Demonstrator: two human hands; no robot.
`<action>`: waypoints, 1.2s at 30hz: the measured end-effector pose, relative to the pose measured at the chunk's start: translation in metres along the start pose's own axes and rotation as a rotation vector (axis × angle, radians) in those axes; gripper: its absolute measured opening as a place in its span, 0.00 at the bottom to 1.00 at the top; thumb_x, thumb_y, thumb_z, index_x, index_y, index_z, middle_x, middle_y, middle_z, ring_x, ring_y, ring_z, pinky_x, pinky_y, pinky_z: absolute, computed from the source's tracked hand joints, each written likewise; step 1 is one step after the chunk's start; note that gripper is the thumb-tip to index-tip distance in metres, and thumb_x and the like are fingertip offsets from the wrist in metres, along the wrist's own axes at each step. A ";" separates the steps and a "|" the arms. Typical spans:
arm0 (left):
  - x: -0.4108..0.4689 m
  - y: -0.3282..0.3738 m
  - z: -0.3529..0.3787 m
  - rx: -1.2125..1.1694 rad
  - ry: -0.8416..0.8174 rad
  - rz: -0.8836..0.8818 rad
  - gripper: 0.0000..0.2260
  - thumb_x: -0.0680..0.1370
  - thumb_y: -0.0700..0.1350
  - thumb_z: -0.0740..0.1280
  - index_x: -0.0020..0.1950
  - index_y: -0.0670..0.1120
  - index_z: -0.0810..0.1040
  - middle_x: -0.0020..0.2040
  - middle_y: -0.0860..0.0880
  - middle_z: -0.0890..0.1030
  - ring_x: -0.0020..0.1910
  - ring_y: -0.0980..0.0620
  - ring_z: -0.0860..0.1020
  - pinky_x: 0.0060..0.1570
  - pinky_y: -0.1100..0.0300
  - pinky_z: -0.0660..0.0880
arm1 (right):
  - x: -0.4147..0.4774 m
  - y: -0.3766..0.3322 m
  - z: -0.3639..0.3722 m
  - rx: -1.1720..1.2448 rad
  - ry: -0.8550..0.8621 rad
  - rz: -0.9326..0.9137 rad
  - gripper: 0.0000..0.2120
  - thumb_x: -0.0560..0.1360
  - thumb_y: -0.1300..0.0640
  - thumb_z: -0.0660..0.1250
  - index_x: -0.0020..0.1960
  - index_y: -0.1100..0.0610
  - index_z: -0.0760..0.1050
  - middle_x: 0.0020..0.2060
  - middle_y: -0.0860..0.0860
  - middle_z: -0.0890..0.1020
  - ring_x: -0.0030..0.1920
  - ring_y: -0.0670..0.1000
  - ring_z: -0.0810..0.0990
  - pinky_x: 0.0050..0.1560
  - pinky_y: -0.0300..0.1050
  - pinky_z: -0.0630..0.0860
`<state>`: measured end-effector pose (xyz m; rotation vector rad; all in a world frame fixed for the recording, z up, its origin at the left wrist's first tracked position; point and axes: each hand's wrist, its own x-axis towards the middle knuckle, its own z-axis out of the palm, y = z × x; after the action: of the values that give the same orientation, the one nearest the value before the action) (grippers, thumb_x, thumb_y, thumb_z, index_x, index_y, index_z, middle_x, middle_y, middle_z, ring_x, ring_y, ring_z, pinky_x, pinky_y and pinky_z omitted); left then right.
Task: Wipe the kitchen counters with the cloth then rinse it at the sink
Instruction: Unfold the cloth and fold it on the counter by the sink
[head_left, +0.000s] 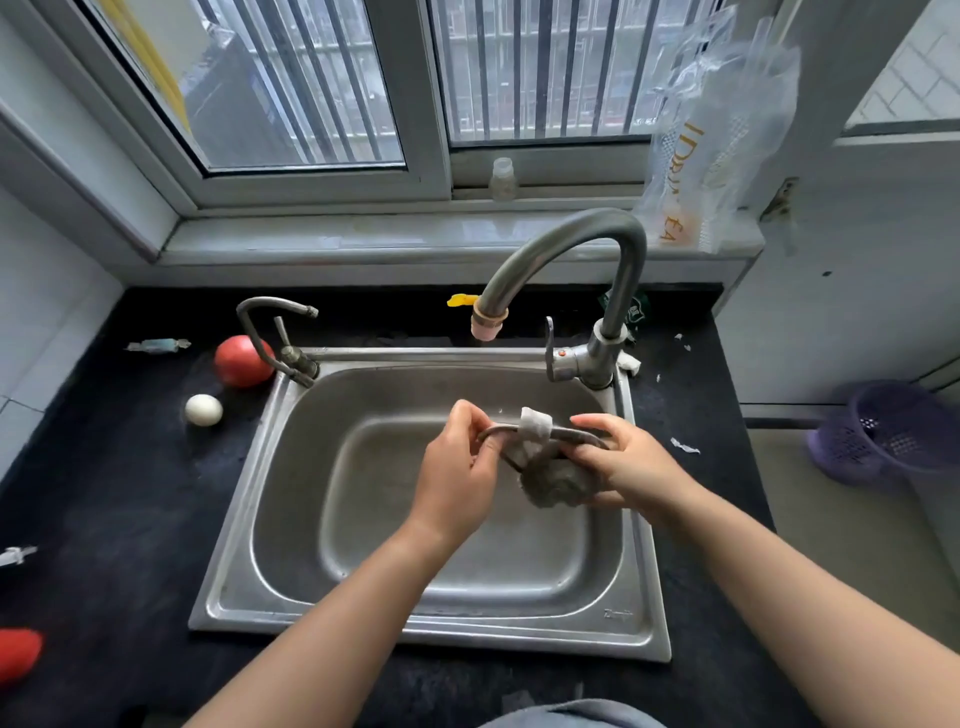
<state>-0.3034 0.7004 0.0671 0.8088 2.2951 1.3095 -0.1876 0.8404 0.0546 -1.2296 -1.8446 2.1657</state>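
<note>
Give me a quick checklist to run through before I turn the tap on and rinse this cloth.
1. Cloth held in both hands: ok, left hand and right hand grip it.
2. Cloth over the sink basin: ok.
3. Cloth under the big faucet spout: not ok, the spout ends further back.
4. Water running: not ok, no stream visible.
5. Basin free of dishes: ok.
6. Tomato and egg out of splash range: cannot tell, both sit near the sink's left rim.

A home kitchen: steel sink (244, 525), faucet (597, 291), tomato (243, 360) and egg (203, 410) on the counter (119, 493).
</note>
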 end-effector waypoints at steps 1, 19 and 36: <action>-0.002 0.002 0.001 -0.009 0.012 0.009 0.08 0.78 0.40 0.64 0.41 0.45 0.67 0.31 0.53 0.71 0.29 0.58 0.68 0.32 0.66 0.65 | 0.000 0.002 0.001 -0.187 0.052 -0.069 0.07 0.75 0.58 0.67 0.53 0.52 0.78 0.44 0.51 0.82 0.42 0.49 0.80 0.39 0.43 0.78; -0.002 0.002 -0.035 -0.044 0.071 0.166 0.06 0.80 0.41 0.61 0.44 0.42 0.67 0.31 0.51 0.67 0.28 0.58 0.64 0.30 0.65 0.63 | -0.015 -0.038 -0.010 -0.579 0.132 -0.597 0.06 0.71 0.61 0.70 0.39 0.51 0.75 0.32 0.48 0.80 0.33 0.44 0.74 0.40 0.35 0.71; -0.001 0.010 -0.026 -0.445 0.120 -0.092 0.05 0.80 0.41 0.62 0.44 0.49 0.70 0.39 0.51 0.74 0.40 0.54 0.71 0.41 0.61 0.68 | -0.039 -0.010 -0.063 -0.749 0.275 -0.410 0.10 0.74 0.55 0.67 0.35 0.55 0.74 0.25 0.47 0.71 0.29 0.45 0.67 0.31 0.37 0.63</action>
<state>-0.3148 0.6871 0.0889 0.4789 1.9787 1.7741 -0.1285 0.8751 0.0855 -1.0102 -2.5674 1.0595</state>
